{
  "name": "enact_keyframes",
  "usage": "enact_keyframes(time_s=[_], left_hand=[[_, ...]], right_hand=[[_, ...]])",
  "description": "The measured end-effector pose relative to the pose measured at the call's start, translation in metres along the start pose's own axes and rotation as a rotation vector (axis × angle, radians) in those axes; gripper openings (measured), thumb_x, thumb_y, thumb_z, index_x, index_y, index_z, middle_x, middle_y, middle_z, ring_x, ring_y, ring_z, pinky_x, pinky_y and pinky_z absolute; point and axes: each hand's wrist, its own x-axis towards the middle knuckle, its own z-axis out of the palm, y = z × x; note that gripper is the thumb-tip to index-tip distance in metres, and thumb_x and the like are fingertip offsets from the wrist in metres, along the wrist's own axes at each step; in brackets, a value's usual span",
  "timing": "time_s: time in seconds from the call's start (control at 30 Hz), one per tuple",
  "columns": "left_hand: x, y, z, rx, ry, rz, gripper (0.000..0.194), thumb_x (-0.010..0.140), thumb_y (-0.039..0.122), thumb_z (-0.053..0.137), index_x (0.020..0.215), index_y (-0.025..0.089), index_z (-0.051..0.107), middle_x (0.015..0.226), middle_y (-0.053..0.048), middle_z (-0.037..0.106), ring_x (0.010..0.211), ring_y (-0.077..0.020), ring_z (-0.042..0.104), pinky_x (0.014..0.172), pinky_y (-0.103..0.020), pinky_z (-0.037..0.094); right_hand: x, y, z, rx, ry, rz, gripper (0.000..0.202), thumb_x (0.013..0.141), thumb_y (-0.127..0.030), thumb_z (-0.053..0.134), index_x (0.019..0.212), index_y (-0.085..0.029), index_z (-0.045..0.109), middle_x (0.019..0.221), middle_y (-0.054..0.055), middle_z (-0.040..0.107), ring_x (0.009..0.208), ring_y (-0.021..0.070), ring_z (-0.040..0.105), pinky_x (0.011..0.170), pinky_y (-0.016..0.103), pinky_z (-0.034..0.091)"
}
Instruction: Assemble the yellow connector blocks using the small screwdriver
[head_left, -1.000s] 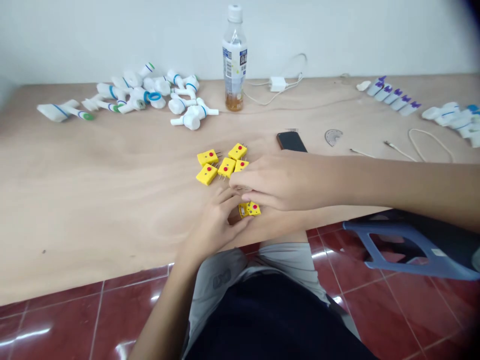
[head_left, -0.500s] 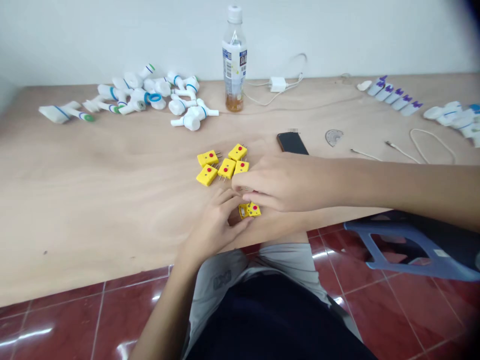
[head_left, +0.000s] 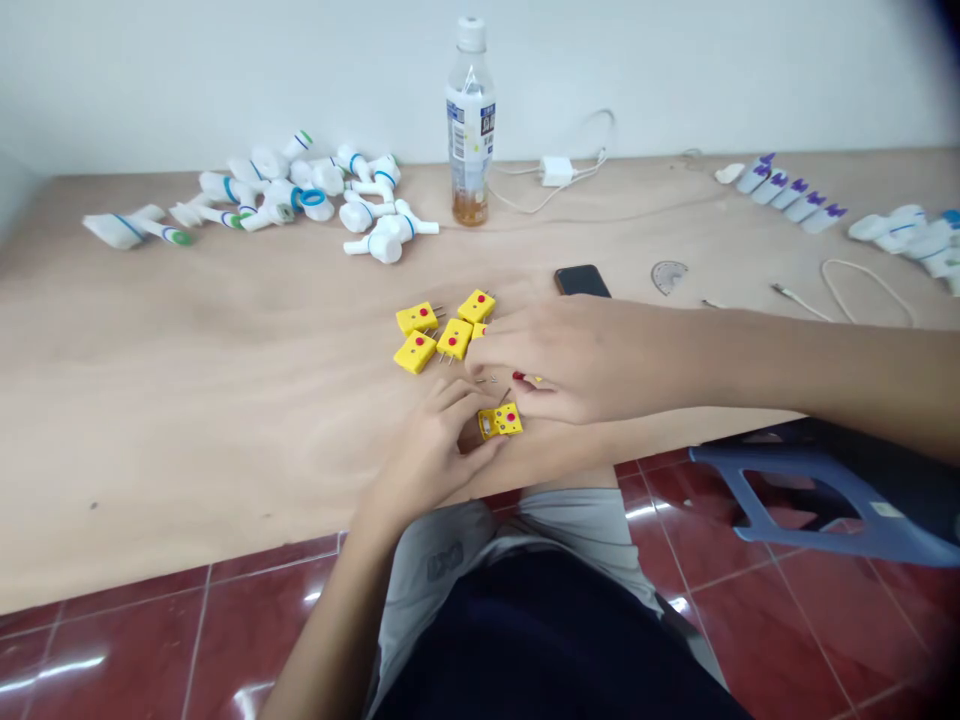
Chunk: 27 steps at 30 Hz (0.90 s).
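Note:
My left hand (head_left: 424, 440) rests on the table, thumb and fingers closed around an opened yellow plug connector (head_left: 510, 418) with a red dot. Above it, my right hand (head_left: 562, 360) is palm down with curled fingers. By its thumb tip a thin metal shaft (head_left: 505, 396) slants from the opened connector toward a small red end (head_left: 518, 376); most of the grip is hidden. A scrap of yellow (head_left: 538, 379) shows under this hand. Tiny metal pieces (head_left: 493, 379) lie between my hands. Several yellow two-pin plugs (head_left: 454, 340) sit just beyond, one partly covered by my right hand.
A drink bottle (head_left: 470, 130) stands at the back near a white charger (head_left: 556, 171). White plastic parts (head_left: 300, 190) are heaped at back left. A phone (head_left: 582, 280), a protractor (head_left: 668, 277) and purple-tipped pieces (head_left: 787, 192) lie rightward. A blue stool (head_left: 825, 540) is below the table edge.
My right hand has shifted slightly right, its thumb drawing away from my left fingertips. The red end and thin shaft now show beside it. My left hand keeps its hold on the connector.

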Motion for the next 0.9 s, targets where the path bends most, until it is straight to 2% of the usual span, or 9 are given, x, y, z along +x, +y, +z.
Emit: enact_keyframes(time_s=[0.1,0.33,0.53,0.73,0.8,0.9], left_hand=[[0.0,0.0,0.0,-0.002,0.001,0.01,0.032,0.108,0.026,0.078,0.14,0.024,0.073,0.144,-0.013,0.077,0.148,-0.0368,0.066,0.126,-0.062,0.055],[0.001,0.001,0.0,-0.004,0.001,-0.001,0.026,0.107,0.026,0.077,0.133,0.025,0.075,0.137,-0.011,0.078,0.134,-0.034,0.072,0.116,-0.056,0.06],[0.0,0.002,-0.001,-0.01,-0.013,-0.026,0.025,0.107,0.025,0.077,0.132,0.026,0.075,0.137,-0.011,0.077,0.132,-0.0338,0.072,0.115,-0.057,0.061],[0.001,0.001,0.0,-0.024,-0.019,0.013,0.025,0.107,0.023,0.077,0.132,0.027,0.076,0.136,-0.01,0.077,0.133,-0.0328,0.071,0.117,-0.056,0.061],[0.001,0.001,0.0,-0.012,-0.009,0.005,0.025,0.107,0.023,0.077,0.131,0.027,0.076,0.137,-0.01,0.077,0.133,-0.0329,0.072,0.116,-0.056,0.061],[0.0,0.002,0.0,0.005,0.002,-0.008,0.021,0.107,0.024,0.076,0.128,0.027,0.076,0.139,-0.01,0.076,0.135,-0.0336,0.071,0.118,-0.057,0.062]], right_hand=[[-0.002,0.002,0.001,0.014,0.006,0.011,0.017,0.097,-0.005,0.062,0.091,-0.021,0.06,0.089,0.003,0.07,0.079,0.0188,0.057,0.073,0.036,0.037],[0.0,0.007,0.014,0.047,-0.022,0.019,0.012,0.101,-0.008,0.061,0.102,-0.018,0.068,0.104,0.007,0.075,0.09,0.0215,0.064,0.076,0.037,0.039],[0.002,0.005,0.012,0.051,-0.06,0.049,0.012,0.1,-0.008,0.063,0.1,-0.018,0.068,0.101,0.007,0.075,0.089,0.0214,0.063,0.075,0.036,0.037],[0.005,-0.007,0.008,-0.085,-0.096,0.213,0.018,0.11,-0.016,0.061,0.098,-0.015,0.075,0.091,0.008,0.076,0.079,0.0201,0.062,0.067,0.035,0.033],[0.006,-0.01,0.006,-0.06,-0.122,0.188,0.016,0.109,-0.011,0.061,0.105,-0.015,0.076,0.096,0.008,0.078,0.082,0.0194,0.064,0.068,0.034,0.034],[0.009,-0.01,0.007,-0.037,-0.09,0.131,0.015,0.112,-0.014,0.061,0.108,-0.015,0.076,0.099,0.009,0.079,0.082,0.0194,0.064,0.069,0.034,0.035]])
